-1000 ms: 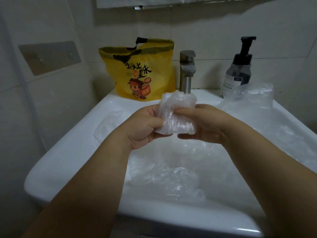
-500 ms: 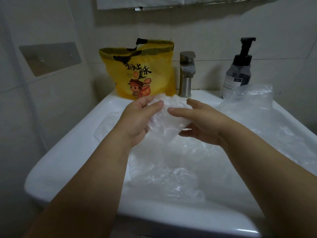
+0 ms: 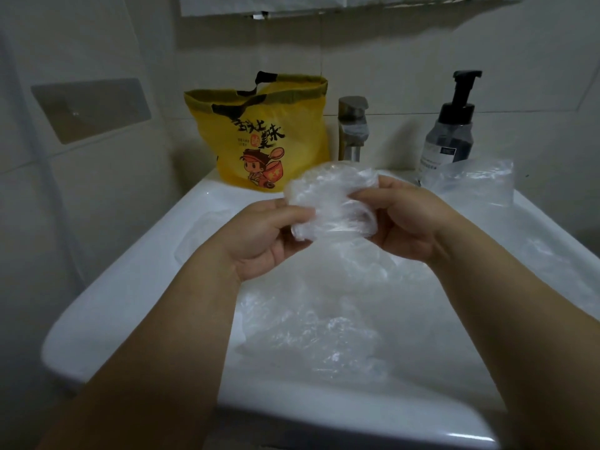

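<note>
Over the white sink (image 3: 130, 293) I hold a crumpled clear plastic bag (image 3: 328, 196) between both hands. My left hand (image 3: 263, 235) pinches its lower left edge with thumb and curled fingers. My right hand (image 3: 412, 222) grips its right side, fingers curled into the plastic. The bag is spread into a rounded, wrinkled shape above the basin.
More clear plastic bags (image 3: 318, 332) lie heaped in the basin, and another (image 3: 477, 183) sits on the right rim. A yellow printed bag (image 3: 263, 131) stands at the back left, beside a metal faucet (image 3: 352, 128). A pump bottle (image 3: 451, 125) stands at the back right.
The plastic bag went from a tight wad to lowered between flat hands, then was raised and spread wider, with both hands gripping its edges.
</note>
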`<state>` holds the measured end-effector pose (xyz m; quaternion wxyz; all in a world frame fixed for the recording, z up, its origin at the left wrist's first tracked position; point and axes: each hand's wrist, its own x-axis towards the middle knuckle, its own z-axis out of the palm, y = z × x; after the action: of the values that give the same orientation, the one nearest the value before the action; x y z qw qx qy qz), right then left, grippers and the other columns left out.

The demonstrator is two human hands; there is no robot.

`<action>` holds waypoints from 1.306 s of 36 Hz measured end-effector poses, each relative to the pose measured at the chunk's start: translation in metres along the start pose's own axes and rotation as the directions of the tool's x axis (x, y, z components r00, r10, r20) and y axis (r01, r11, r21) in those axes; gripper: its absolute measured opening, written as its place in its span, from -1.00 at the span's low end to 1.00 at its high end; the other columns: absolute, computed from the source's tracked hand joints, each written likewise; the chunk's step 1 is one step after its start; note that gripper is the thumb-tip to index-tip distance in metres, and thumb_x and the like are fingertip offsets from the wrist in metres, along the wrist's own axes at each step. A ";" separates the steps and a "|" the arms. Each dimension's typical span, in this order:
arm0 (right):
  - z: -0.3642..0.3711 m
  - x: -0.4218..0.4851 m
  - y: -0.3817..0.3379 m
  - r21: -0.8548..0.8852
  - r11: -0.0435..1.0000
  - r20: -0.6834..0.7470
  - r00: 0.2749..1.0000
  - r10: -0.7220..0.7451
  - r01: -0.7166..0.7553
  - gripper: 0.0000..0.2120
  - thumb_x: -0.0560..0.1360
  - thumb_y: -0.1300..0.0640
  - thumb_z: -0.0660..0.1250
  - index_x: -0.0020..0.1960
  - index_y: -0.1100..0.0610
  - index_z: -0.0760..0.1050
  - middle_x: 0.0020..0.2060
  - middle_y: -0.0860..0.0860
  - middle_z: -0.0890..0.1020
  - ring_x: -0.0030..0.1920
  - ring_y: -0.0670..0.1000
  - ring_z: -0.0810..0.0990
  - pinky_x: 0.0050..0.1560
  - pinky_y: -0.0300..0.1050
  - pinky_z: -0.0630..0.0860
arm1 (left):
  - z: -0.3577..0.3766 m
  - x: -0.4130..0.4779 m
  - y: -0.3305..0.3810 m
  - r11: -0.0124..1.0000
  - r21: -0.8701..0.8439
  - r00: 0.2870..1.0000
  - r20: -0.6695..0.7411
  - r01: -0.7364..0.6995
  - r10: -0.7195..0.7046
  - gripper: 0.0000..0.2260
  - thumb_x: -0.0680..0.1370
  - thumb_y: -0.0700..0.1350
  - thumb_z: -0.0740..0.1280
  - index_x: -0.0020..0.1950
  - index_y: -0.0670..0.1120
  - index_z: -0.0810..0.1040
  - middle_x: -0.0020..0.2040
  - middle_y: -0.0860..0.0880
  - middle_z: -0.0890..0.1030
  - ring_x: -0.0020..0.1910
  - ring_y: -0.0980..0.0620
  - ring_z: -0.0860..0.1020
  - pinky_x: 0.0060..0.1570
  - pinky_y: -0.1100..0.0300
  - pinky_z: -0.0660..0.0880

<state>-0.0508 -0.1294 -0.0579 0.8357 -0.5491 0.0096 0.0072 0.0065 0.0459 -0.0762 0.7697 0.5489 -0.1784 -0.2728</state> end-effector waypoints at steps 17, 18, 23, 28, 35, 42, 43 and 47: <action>-0.009 -0.009 -0.009 -0.137 0.991 0.098 0.995 0.014 -0.001 -0.65 0.56 0.43 0.09 -0.25 0.20 0.54 -0.41 0.09 0.63 -0.43 -0.01 0.61 -0.41 -0.22 0.59 | 0.007 -0.006 0.005 0.998 -0.012 0.998 -0.013 -0.063 0.063 -0.76 0.61 -0.36 0.09 -0.05 -0.15 0.52 -0.51 0.03 0.48 -0.55 0.20 0.41 -0.47 0.33 0.53; -0.009 -0.008 -0.008 -0.151 0.989 0.103 0.995 0.013 0.003 -0.58 0.56 0.43 0.08 -0.31 0.18 0.56 -0.42 0.10 0.61 -0.45 0.00 0.59 -0.43 -0.21 0.58 | 0.007 -0.007 0.005 0.998 -0.012 0.998 -0.012 -0.063 0.063 -0.73 0.61 -0.37 0.08 -0.10 -0.15 0.51 -0.51 0.02 0.48 -0.55 0.20 0.41 -0.48 0.32 0.53; -0.010 -0.009 -0.008 -0.212 0.977 0.088 0.996 0.006 0.012 -0.45 0.56 0.44 0.05 -0.44 0.13 0.60 -0.42 0.14 0.62 -0.44 0.07 0.61 -0.37 -0.10 0.63 | 0.005 -0.007 0.005 0.999 0.019 0.999 -0.030 -0.031 0.032 -0.70 0.56 -0.38 0.05 -0.22 -0.21 0.52 -0.46 -0.06 0.49 -0.51 0.11 0.46 -0.47 0.28 0.53; -0.009 -0.011 -0.008 -0.182 0.983 0.088 0.995 0.040 -0.023 -0.64 0.42 0.41 0.09 -0.37 0.22 0.59 -0.31 0.17 0.64 -0.25 0.20 0.61 -0.06 0.15 0.63 | 0.004 -0.008 0.007 0.998 -0.019 0.993 -0.104 -0.059 0.056 -0.58 0.59 -0.07 0.13 -0.44 -0.13 0.50 -0.35 -0.04 0.57 -0.43 0.04 0.54 -0.49 0.27 0.50; 0.002 -0.006 0.003 -0.355 0.931 0.028 0.994 0.103 -0.086 -0.66 0.56 0.01 0.24 -0.15 0.24 0.62 -0.21 0.12 0.64 -0.21 0.09 0.62 -0.03 0.05 0.64 | 0.004 -0.001 -0.006 0.927 0.357 0.960 -0.201 -0.116 0.197 -0.81 0.46 -0.25 0.44 -0.28 -0.11 0.47 -0.27 -0.05 0.54 -0.35 0.08 0.50 -0.39 0.33 0.50; 0.004 -0.005 0.004 -0.476 0.879 -0.091 0.992 -0.091 0.037 -0.82 0.41 0.43 0.38 -0.06 0.20 0.57 0.01 0.13 0.61 -0.13 0.06 0.67 -0.13 -0.18 0.64 | 0.005 -0.002 -0.005 0.915 0.369 0.956 -0.171 -0.162 0.238 -0.75 0.42 -0.45 0.41 -0.14 -0.10 0.56 0.03 -0.13 0.55 -0.09 -0.01 0.58 -0.17 0.30 0.60; 0.004 -0.005 0.004 -0.491 0.870 -0.095 0.990 -0.102 0.043 -0.78 0.41 0.44 0.38 -0.02 0.19 0.56 0.04 0.14 0.60 -0.09 0.08 0.67 -0.12 -0.19 0.64 | 0.004 -0.002 -0.005 0.909 0.382 0.952 -0.175 -0.169 0.251 -0.74 0.42 -0.44 0.42 -0.12 -0.08 0.58 0.04 -0.12 0.57 -0.07 -0.01 0.59 -0.12 0.28 0.61; 0.002 -0.003 0.006 -0.578 0.813 -0.093 0.982 -0.161 0.079 -0.57 0.40 0.44 0.40 0.23 0.22 0.51 0.15 0.15 0.59 0.00 0.11 0.65 -0.04 -0.18 0.62 | 0.001 -0.001 -0.007 0.810 0.550 0.908 -0.203 -0.205 0.367 -0.72 0.39 -0.32 0.51 -0.09 0.06 0.64 0.15 0.01 0.61 0.11 0.02 0.60 0.09 0.19 0.57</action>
<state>-0.0538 -0.1255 -0.0627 0.6287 -0.7728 0.0299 -0.0810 0.0038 0.0439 -0.0828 0.6443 0.7360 -0.2077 -0.0083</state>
